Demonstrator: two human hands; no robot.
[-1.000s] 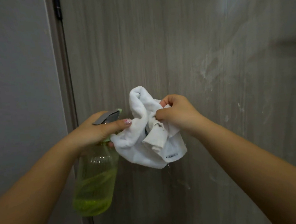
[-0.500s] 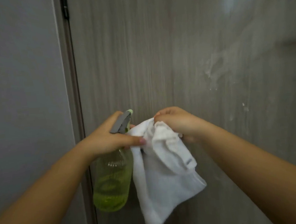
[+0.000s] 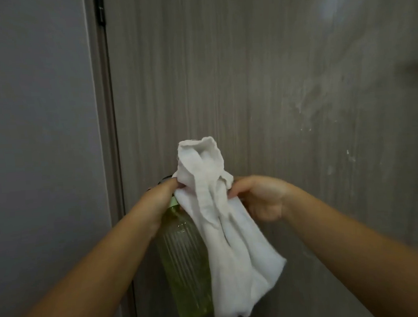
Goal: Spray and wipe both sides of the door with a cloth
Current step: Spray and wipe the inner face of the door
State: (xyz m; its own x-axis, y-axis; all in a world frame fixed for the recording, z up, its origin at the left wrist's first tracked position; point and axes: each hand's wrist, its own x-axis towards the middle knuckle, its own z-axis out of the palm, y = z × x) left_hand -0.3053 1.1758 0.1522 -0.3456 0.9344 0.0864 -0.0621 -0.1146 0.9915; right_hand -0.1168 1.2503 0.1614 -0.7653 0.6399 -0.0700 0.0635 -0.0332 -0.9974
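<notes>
The grey wood-grain door [image 3: 259, 80] fills the view, with pale wet smears and droplets on its right part. My left hand [image 3: 156, 201] grips the neck of a clear spray bottle [image 3: 183, 266] with yellow-green liquid, which hangs below it; its fingertips also pinch the white cloth [image 3: 222, 221]. My right hand [image 3: 257, 197] grips the same cloth from the right. The cloth bunches up between both hands and drapes down over the bottle's right side. The sprayer head is hidden behind my left hand and the cloth.
A plain grey wall [image 3: 36, 145] stands on the left. The door frame [image 3: 105, 116] with a dark hinge [image 3: 100, 16] runs down between wall and door. A dark shadow sits at the right edge of the door.
Both hands came closer together on the cloth. A fold of cloth now stands up above the hands, and the sprayer head has gone out of sight behind my left hand.
</notes>
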